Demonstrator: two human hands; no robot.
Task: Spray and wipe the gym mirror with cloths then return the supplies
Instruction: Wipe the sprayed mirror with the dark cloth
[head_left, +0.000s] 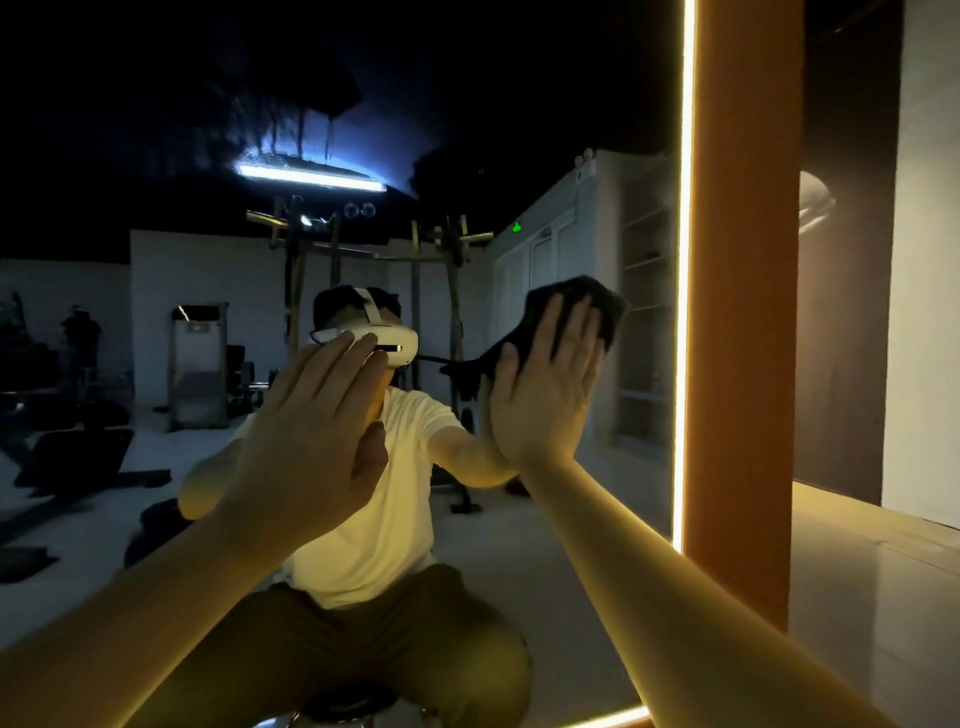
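Two bare forearms reach up from the bottom of the view toward the glass. The left hand has its grip spread, fingers straight and together, holding nothing; it looks to lie flat on the mirror near mid-width, though contact is hard to confirm. The right hand is higher and closer to the mirror's right edge, its grip also spread, palm and straight fingers pressing a dark cloth against the glass. The cloth lies under and just beyond the fingertips, its long axis slanting from upper right to a loose tail past the thumb at lower left. Only this hand has the cloth, so the next wipe is likely its work, probably leftward or downward, since the lit strip and orange panel close off the right. Deeper in the glass, the crouching person's reflection and a weight rack show. No spray bottle is visible.
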